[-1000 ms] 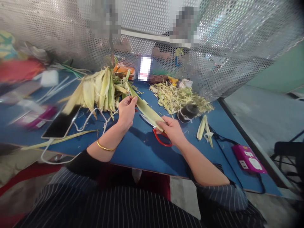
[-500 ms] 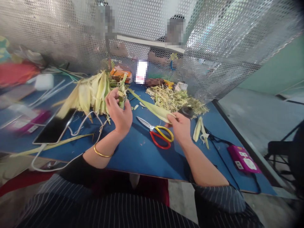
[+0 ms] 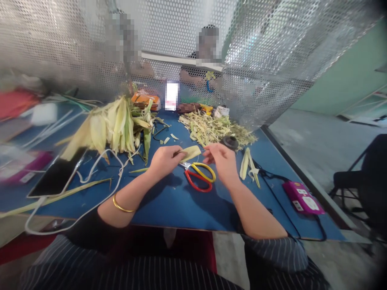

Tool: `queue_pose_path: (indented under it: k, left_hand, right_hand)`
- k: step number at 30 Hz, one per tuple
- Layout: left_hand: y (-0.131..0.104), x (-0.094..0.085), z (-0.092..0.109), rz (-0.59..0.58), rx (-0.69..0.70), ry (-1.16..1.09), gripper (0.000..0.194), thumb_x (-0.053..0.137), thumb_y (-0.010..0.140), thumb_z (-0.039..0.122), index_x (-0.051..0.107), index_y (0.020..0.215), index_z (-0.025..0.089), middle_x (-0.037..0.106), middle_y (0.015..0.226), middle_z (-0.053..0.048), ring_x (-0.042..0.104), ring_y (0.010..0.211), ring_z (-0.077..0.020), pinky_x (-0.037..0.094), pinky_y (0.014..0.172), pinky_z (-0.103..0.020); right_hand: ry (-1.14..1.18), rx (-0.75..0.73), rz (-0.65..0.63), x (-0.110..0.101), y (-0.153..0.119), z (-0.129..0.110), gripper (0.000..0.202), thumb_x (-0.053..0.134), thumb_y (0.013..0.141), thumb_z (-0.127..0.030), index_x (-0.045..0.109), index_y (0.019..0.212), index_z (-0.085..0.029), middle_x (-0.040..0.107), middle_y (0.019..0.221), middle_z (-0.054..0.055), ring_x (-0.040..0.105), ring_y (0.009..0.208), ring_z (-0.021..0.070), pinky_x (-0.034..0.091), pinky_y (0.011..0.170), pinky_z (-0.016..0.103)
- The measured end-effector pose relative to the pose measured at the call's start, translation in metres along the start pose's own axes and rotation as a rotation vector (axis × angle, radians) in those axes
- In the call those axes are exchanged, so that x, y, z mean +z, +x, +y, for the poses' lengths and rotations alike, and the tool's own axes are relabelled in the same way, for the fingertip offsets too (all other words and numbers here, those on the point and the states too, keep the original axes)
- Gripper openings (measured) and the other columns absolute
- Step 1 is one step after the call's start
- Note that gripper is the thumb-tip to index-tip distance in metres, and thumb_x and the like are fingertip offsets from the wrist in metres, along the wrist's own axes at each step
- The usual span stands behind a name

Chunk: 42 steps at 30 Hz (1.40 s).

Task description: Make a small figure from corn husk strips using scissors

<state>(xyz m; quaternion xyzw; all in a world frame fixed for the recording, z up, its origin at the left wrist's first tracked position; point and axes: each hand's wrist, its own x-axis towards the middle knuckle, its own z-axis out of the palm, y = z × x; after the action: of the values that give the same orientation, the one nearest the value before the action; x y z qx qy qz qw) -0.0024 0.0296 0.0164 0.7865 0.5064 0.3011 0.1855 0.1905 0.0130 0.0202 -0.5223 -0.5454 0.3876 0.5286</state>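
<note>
Left hand [image 3: 165, 159]: grip pinched on corn husk strip [image 3: 192, 153] above worktop [image 3: 169, 205]. Right hand [image 3: 222, 159]: fingertips nearly together by strip's 3 o'clock end; hold cannot tell. Scissors [image 3: 202, 176] at 5 o'clock, husk bundle [image 3: 115, 127] 10 o'clock.

Craft workshop, probably: blue worktop [image 3: 181, 209] with husk bundle [image 3: 111, 125], heaped plant trimmings [image 3: 211, 129], scissors [image 3: 199, 175], dark spool [image 3: 229, 141], purple power strip [image 3: 303, 197]; perforated partition [image 3: 172, 24] behind, people [image 3: 208, 43] visible through it; grey floor [image 3: 305, 135].
</note>
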Motion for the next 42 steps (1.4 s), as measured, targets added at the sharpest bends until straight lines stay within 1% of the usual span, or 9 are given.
queue_pose_path:
  k: [5, 12, 16, 19, 23, 28, 31, 35, 42]
  left_hand:
    - [-0.002, 0.003, 0.005, 0.051, 0.045, 0.092, 0.027, 0.046, 0.084, 0.035, 0.06, 0.068, 0.019, 0.059, 0.062, -0.001, 0.047, 0.057, -0.0129, 0.027, 0.054, -0.025]
    - [0.001, 0.004, 0.002, -0.18, -0.142, -0.273, 0.04, 0.037, 0.088, 0.044, 0.054, 0.064, 0.017, 0.05, 0.048, 0.003, 0.045, 0.046, -0.0105, 0.03, 0.049, -0.022]
    - [0.002, 0.0, -0.004, 0.022, -0.122, -0.055, 0.035, 0.043, 0.086, 0.042, 0.057, 0.064, 0.018, 0.055, 0.054, 0.0, 0.048, 0.053, -0.0124, 0.029, 0.052, -0.024]
    - [0.004, -0.005, -0.01, 0.191, -0.153, 0.137, 0.032, 0.044, 0.086, 0.041, 0.062, 0.07, 0.02, 0.062, 0.065, -0.003, 0.052, 0.062, -0.0154, 0.026, 0.053, -0.026]
    - [0.007, -0.012, -0.017, 0.257, -0.212, 0.245, 0.032, 0.043, 0.086, 0.043, 0.065, 0.077, 0.022, 0.067, 0.072, -0.004, 0.056, 0.067, -0.0178, 0.027, 0.054, -0.026]
    - [0.01, -0.014, -0.026, 0.302, -0.234, 0.231, 0.029, 0.047, 0.084, 0.042, 0.068, 0.078, 0.024, 0.068, 0.073, -0.004, 0.057, 0.069, -0.0185, 0.028, 0.055, -0.027]
    - [0.013, -0.017, -0.032, 0.321, -0.262, 0.188, 0.023, 0.052, 0.08, 0.04, 0.069, 0.078, 0.024, 0.067, 0.072, -0.003, 0.057, 0.068, -0.0179, 0.03, 0.055, -0.027]
    - [0.017, -0.023, -0.038, 0.343, -0.32, 0.109, 0.026, 0.053, 0.079, 0.043, 0.07, 0.078, 0.024, 0.066, 0.068, -0.002, 0.055, 0.064, -0.0162, 0.03, 0.055, -0.026]
    - [0.017, -0.029, -0.038, 0.406, -0.367, 0.057, 0.038, 0.053, 0.076, 0.054, 0.072, 0.079, 0.022, 0.065, 0.068, -0.002, 0.05, 0.062, -0.0145, 0.028, 0.054, -0.026]
  right_hand:
    - [-0.042, 0.123, -0.169, 0.008, -0.004, 0.006, 0.03, 0.061, 0.076, -0.048, 0.059, 0.076, -0.017, 0.061, 0.056, -0.001, 0.057, 0.047, 0.0114, 0.047, 0.048, 0.022]
    - [-0.193, -0.041, -0.112, 0.012, -0.005, 0.012, 0.019, 0.056, 0.081, -0.037, 0.061, 0.077, -0.019, 0.059, 0.052, -0.002, 0.059, 0.05, 0.0137, 0.05, 0.056, 0.027]
    - [-0.32, -0.123, -0.138, 0.002, -0.002, 0.007, 0.03, 0.037, 0.091, -0.042, 0.058, 0.09, -0.02, 0.065, 0.074, 0.002, 0.062, 0.062, 0.014, 0.049, 0.063, 0.027]
    - [-0.768, -0.173, -0.313, -0.007, -0.003, 0.006, 0.025, 0.051, 0.083, -0.039, 0.058, 0.097, -0.02, 0.065, 0.086, 0.004, 0.062, 0.072, 0.0157, 0.045, 0.068, 0.027]
    - [-1.248, -0.239, -0.495, -0.004, -0.013, 0.009, 0.042, 0.058, 0.073, -0.028, 0.052, 0.113, -0.017, 0.062, 0.099, 0.011, 0.06, 0.088, 0.022, 0.042, 0.069, 0.028]
    - [-1.411, -0.291, -0.515, 0.009, -0.021, 0.016, 0.058, 0.049, 0.067, -0.014, 0.045, 0.125, -0.013, 0.061, 0.095, 0.013, 0.06, 0.084, 0.0253, 0.041, 0.066, 0.03]
    - [-1.321, -0.185, -0.49, 0.007, -0.016, 0.02, 0.064, 0.05, 0.068, -0.015, 0.041, 0.131, -0.014, 0.064, 0.098, 0.014, 0.062, 0.083, 0.0259, 0.043, 0.068, 0.032]
    - [-0.882, -0.046, -0.414, -0.001, -0.006, 0.02, 0.06, 0.053, 0.069, -0.019, 0.048, 0.129, -0.023, 0.065, 0.104, 0.008, 0.061, 0.085, 0.0211, 0.045, 0.073, 0.031]
    - [0.003, 0.211, -0.316, 0.0, -0.008, 0.008, 0.05, 0.066, 0.068, -0.038, 0.051, 0.113, -0.022, 0.049, 0.068, -0.005, 0.039, 0.046, 0.0055, 0.032, 0.042, 0.02]
